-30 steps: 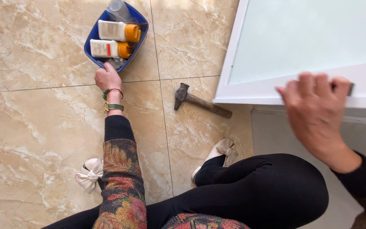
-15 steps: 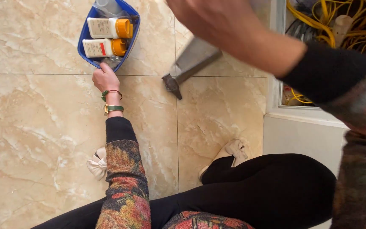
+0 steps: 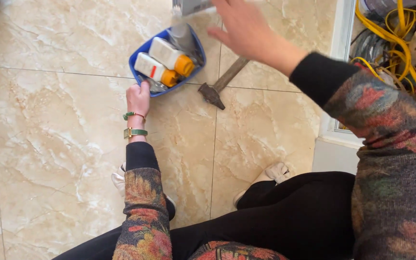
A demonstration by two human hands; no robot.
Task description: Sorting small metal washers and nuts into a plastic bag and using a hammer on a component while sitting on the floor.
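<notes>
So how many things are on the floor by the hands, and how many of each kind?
Blue tray: 1
White bottles with orange caps: 2
Hammer: 1
Total: 4
The left hand touches the tray's rim; the right hand is in the air above the hammer. Other small things in the tray are too hidden to count.

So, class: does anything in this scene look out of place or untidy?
Yes. A hammer lies loose on the floor tiles beside the blue tray, and yellow cables sit in a tangled heap inside the open wall cavity at right.
</notes>
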